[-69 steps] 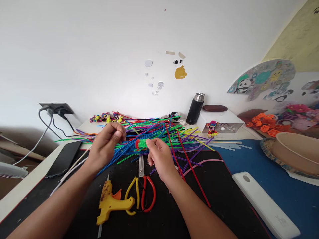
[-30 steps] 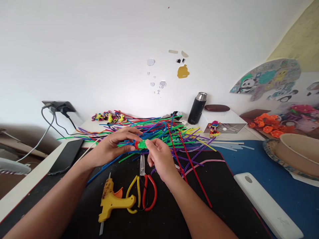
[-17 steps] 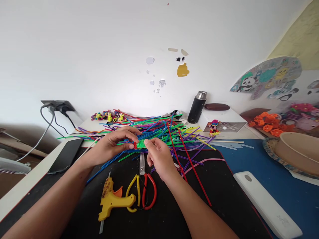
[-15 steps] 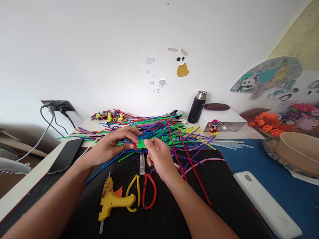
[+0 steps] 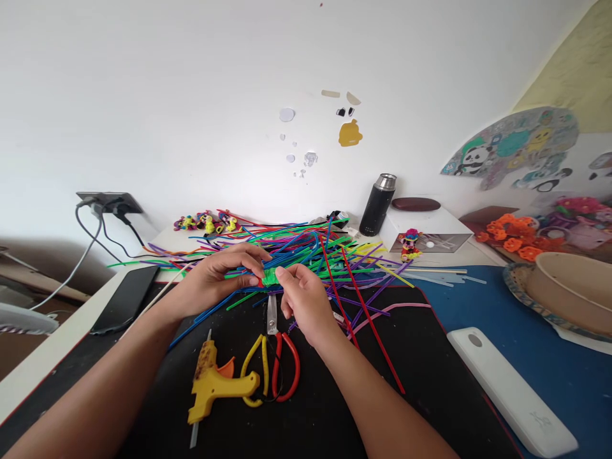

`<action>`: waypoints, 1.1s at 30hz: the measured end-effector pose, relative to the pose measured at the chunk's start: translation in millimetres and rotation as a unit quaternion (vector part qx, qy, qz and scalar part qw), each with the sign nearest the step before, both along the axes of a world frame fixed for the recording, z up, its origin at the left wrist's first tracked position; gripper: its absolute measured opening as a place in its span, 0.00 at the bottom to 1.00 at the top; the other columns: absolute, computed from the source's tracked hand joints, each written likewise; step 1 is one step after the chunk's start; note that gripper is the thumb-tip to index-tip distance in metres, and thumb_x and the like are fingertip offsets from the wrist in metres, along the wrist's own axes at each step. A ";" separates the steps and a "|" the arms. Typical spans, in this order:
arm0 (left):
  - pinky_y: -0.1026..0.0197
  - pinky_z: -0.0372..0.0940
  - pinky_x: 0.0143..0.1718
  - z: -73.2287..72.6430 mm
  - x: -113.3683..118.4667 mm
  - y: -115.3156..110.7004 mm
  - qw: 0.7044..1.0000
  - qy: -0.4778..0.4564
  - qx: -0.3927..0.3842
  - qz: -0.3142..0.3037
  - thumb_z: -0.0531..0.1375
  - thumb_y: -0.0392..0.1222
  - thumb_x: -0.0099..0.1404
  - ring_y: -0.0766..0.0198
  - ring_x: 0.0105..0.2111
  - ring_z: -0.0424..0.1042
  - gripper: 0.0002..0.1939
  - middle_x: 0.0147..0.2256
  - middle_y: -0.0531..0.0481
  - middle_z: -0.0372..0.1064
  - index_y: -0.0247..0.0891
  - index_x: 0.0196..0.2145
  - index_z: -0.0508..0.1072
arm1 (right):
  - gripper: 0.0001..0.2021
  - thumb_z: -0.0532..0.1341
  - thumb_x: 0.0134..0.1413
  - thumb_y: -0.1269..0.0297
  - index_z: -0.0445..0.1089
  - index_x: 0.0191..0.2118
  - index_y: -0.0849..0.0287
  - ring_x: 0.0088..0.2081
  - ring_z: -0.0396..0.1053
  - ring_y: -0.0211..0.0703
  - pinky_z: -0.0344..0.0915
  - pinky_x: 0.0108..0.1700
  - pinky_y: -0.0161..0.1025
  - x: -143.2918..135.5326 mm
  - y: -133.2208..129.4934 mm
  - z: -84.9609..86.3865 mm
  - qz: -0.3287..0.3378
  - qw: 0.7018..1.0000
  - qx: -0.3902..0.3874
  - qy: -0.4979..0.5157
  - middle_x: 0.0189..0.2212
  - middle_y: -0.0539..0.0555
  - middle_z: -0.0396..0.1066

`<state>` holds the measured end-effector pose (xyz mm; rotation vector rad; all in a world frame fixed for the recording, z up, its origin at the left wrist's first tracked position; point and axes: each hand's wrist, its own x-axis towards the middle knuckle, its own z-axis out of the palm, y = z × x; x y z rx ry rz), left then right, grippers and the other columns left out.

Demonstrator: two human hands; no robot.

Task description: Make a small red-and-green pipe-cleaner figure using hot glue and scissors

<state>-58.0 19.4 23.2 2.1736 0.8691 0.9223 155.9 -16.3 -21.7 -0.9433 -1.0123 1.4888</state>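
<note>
Between my two hands is a small piece of coiled pipe cleaner [image 5: 269, 276], bright green with a red end. My left hand [image 5: 229, 274] pinches the red end between thumb and fingers. The thumb and curled fingers of my right hand [image 5: 303, 296] grip the green end and cover part of it. Behind and around the hands lies a heap of loose pipe cleaners [image 5: 306, 252] in blue, green, purple, red and yellow. Below the hands, scissors [image 5: 272, 319] with one red and one yellow handle rest on the black mat [image 5: 329, 414]. A yellow glue gun [image 5: 210, 379] lies beside them.
At the left are a black phone [image 5: 125, 299] and a wall socket with cables [image 5: 112, 204]. Small pipe cleaner figures [image 5: 208, 222] stand at the back. A black thermos [image 5: 377, 205], a white box [image 5: 428, 226], a white power bank [image 5: 511, 389] and a round bowl [image 5: 568, 287] are right.
The green piece has turned slightly between my fingers, and less red shows at its left end. Both hands stay in nearly the same place.
</note>
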 end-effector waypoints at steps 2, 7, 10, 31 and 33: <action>0.49 0.74 0.58 -0.7 0.8 0.1 1.000 -0.004 0.003 -0.001 0.68 0.54 0.74 0.49 0.53 0.79 0.13 0.48 0.41 0.82 0.44 0.39 0.86 | 0.24 0.71 0.54 0.38 0.65 0.32 0.53 0.13 0.57 0.34 0.50 0.18 0.33 0.6 0.3 0.0 -0.003 1.000 -0.001 -0.002 0.13 0.37 0.55; 0.50 0.76 0.56 1.7 3.7 -0.7 1.000 -0.002 -0.006 -0.007 0.69 0.54 0.74 0.50 0.51 0.81 0.12 0.48 0.42 0.82 0.44 0.39 0.86 | 0.25 0.71 0.54 0.37 0.65 0.31 0.53 0.13 0.58 0.35 0.52 0.18 0.34 1.4 0.6 1.1 -0.004 1.000 0.000 -0.010 0.13 0.37 0.55; 0.49 0.76 0.57 2.6 4.1 -1.9 1.000 -0.005 -0.009 -0.009 0.69 0.54 0.74 0.49 0.52 0.80 0.12 0.50 0.41 0.81 0.45 0.41 0.87 | 0.25 0.71 0.55 0.37 0.65 0.31 0.53 0.13 0.58 0.35 0.52 0.18 0.33 1.2 1.0 0.5 -0.004 1.000 -0.001 -0.011 0.13 0.37 0.55; 0.57 0.72 0.36 -5.1 -4.1 7.2 0.980 0.024 -0.084 0.181 0.71 0.61 0.64 0.56 0.29 0.79 0.20 0.26 0.49 0.81 0.41 0.28 0.80 | 0.24 0.71 0.56 0.39 0.65 0.31 0.53 0.13 0.57 0.34 0.51 0.20 0.34 0.0 2.3 -4.4 0.001 1.000 -0.004 -0.011 0.13 0.38 0.55; 0.58 0.71 0.34 -5.4 -0.2 5.6 0.982 0.041 -0.083 0.167 0.68 0.61 0.67 0.58 0.27 0.77 0.21 0.25 0.51 0.79 0.41 0.28 0.79 | 0.24 0.71 0.57 0.40 0.65 0.31 0.53 0.14 0.57 0.34 0.52 0.20 0.34 0.7 2.2 -3.4 0.000 1.000 -0.010 -0.009 0.14 0.38 0.55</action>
